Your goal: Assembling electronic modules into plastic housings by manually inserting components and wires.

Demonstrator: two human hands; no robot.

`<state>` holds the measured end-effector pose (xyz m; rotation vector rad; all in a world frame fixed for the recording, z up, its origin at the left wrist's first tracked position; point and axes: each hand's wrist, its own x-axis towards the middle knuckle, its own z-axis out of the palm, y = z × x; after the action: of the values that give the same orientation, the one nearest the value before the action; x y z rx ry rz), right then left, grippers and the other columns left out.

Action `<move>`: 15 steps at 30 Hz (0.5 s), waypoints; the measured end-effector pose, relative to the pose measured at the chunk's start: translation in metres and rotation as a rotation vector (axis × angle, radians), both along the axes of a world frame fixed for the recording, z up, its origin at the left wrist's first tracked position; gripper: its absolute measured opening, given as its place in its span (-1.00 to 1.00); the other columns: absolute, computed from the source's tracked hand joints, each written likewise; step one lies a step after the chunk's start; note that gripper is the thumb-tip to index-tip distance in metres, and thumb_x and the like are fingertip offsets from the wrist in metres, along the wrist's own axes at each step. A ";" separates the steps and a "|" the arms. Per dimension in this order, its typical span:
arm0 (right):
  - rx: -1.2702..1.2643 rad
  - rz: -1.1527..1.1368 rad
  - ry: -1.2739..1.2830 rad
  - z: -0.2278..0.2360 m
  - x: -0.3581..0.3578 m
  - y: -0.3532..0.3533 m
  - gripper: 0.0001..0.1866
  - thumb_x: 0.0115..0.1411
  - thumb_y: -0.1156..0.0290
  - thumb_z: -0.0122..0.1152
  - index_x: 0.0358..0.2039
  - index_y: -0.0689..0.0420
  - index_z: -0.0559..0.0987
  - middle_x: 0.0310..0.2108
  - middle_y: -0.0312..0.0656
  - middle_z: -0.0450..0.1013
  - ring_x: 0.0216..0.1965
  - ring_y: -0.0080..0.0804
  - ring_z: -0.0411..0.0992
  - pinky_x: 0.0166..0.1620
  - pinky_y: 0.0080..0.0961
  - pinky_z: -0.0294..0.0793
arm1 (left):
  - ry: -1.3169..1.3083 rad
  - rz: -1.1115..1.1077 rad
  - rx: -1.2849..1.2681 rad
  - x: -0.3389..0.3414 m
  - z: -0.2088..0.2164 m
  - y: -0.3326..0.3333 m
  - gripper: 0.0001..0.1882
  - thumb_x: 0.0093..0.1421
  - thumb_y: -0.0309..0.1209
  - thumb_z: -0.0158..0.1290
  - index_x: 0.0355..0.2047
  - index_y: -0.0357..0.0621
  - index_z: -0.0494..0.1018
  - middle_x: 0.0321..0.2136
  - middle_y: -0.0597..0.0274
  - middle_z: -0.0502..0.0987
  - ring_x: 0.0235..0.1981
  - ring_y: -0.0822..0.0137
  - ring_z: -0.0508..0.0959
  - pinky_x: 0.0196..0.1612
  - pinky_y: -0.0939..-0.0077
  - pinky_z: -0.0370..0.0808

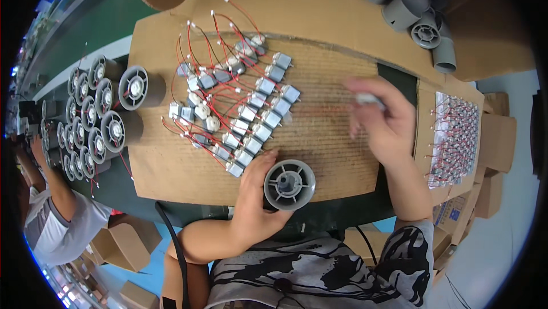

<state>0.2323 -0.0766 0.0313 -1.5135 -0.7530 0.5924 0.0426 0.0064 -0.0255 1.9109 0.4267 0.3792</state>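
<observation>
A grey round plastic housing (306,193) with spokes and a central hub stands at the front edge of the cardboard, its open end facing up. My left hand (257,197) is wrapped round its left side. Out over the right of the cardboard sheet (337,155), my right hand (385,117) is smeared by motion. Between its thumb and fingers is a small silvery-white piece (370,100) that looks like a small motor, though blur hides its details. Rows of small silver motors (262,132) with red and black wires lie on the cardboard between and beyond my hands.
Several grey housings (135,87) with white-centred hubs are grouped at left. More grey housings (402,11) sit in a cardboard box at the back. A tray of small wired parts (455,140) lies at right. At far left is a co-worker's arm (60,192).
</observation>
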 end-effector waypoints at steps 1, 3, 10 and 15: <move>0.039 0.104 -0.212 0.002 0.005 -0.010 -0.80 -0.04 0.56 0.07 -0.33 0.19 0.45 -0.49 -0.25 0.34 -0.61 -0.61 0.26 -0.55 -0.73 0.27 | -0.033 0.007 0.033 0.000 0.000 -0.001 -0.20 -0.29 -0.53 0.24 -0.04 -0.30 0.05 -0.10 0.03 0.20 -0.07 0.23 0.26 -0.03 0.47 0.18; 0.072 0.214 -0.413 0.006 0.004 -0.019 -0.74 -0.12 0.59 0.15 -0.33 0.18 0.47 -0.48 -0.26 0.36 -0.59 -0.60 0.29 -0.55 -0.76 0.26 | -0.086 0.012 0.081 0.000 -0.003 -0.002 -0.18 -0.32 -0.51 0.26 -0.04 -0.29 0.04 -0.08 0.00 0.18 -0.06 0.20 0.24 -0.02 0.43 0.18; -0.353 0.351 -0.523 0.025 -0.024 -0.041 -0.70 -0.29 0.51 0.31 -0.45 0.17 0.47 -0.50 -0.24 0.36 -0.48 -0.44 0.32 -0.47 -0.61 0.29 | -0.049 -0.012 0.160 0.003 0.008 0.005 -0.22 -0.34 -0.47 0.28 -0.09 -0.30 0.13 -0.14 0.01 0.24 -0.12 0.17 0.28 -0.09 0.44 0.25; -0.236 0.326 -0.929 0.012 -0.040 -0.044 -0.71 -0.32 0.49 0.33 -0.49 0.11 0.47 -0.55 -0.29 0.31 -0.59 -0.46 0.28 -0.57 -0.63 0.24 | -0.096 0.057 0.109 0.003 0.002 -0.004 -0.20 -0.39 -0.46 0.30 -0.10 -0.30 0.15 -0.20 0.06 0.26 -0.20 0.21 0.33 -0.16 0.47 0.29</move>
<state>0.1921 -0.1209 0.0437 -1.9014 -1.7083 0.1789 0.0455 0.0029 -0.0237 1.9794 0.4044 0.5393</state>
